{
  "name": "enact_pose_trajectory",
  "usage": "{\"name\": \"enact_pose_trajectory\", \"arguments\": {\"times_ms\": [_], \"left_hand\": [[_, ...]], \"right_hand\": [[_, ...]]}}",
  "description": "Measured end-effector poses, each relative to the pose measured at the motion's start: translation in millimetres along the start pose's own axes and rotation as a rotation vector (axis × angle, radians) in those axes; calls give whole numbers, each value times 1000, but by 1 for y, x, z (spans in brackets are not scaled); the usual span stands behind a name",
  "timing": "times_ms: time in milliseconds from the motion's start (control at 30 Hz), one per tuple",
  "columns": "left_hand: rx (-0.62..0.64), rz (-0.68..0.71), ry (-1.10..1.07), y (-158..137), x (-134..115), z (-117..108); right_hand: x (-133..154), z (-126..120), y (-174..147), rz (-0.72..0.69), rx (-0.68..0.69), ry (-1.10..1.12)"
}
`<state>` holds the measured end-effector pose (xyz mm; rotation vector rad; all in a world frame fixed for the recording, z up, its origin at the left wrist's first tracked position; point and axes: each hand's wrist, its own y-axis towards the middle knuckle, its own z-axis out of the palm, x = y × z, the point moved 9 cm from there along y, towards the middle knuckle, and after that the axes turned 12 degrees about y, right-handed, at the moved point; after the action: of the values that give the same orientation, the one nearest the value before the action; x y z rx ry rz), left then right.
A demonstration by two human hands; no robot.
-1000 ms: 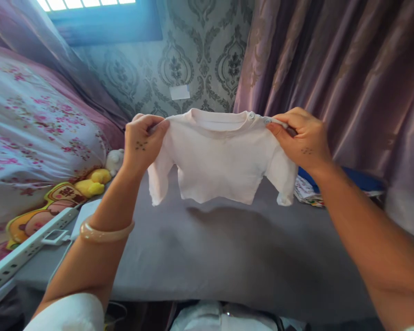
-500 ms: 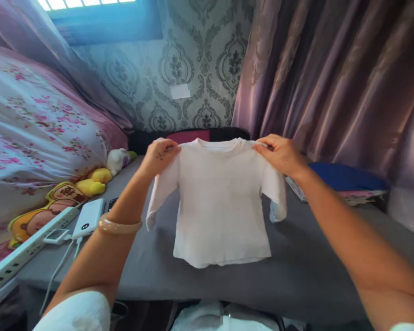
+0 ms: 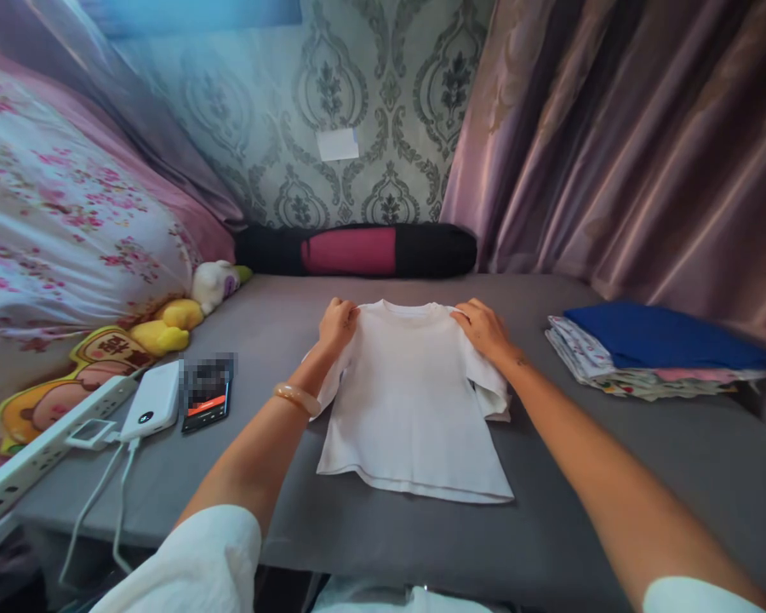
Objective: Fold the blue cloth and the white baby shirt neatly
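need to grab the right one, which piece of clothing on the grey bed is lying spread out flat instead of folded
The small white long-sleeved shirt under both hands. The blue folded cloth and the patterned pieces beneath it sit stacked by the curtain.

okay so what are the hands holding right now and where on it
Both hold the small white shirt, which lies flat on the grey bed surface: the left hand at its left shoulder, the right hand at its right shoulder.

I see the shirt (image 3: 409,400) flat mid-bed (image 3: 549,528), my hands at its shoulders. Phone (image 3: 207,396) and power bank (image 3: 151,410) lie left, folded stack (image 3: 651,349) right, bolster (image 3: 357,249) behind against the wall.
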<state>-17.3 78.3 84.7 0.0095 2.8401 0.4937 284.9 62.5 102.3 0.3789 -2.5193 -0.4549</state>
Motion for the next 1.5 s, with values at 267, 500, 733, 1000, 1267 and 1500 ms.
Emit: {"name": "enact_pose_trajectory", "arguments": {"times_ms": [267,500,733,1000,1267,1500], "left_hand": [[23,8,3,11,5,33],[75,26,95,32,9,58],[110,27,170,58,7,73],[316,5,149,67,19,110],[346,48,82,78,0,120],[293,-154,81,72,12,123]], "right_hand": [[-27,42,9,44,89,-31],[-49,72,29,91,161,-121],[-61,83,53,106,225,-168],[-68,104,67,86,312,-82],[-59,118,78,102,288,-85],[-61,118,74,116,198,-65]]}}
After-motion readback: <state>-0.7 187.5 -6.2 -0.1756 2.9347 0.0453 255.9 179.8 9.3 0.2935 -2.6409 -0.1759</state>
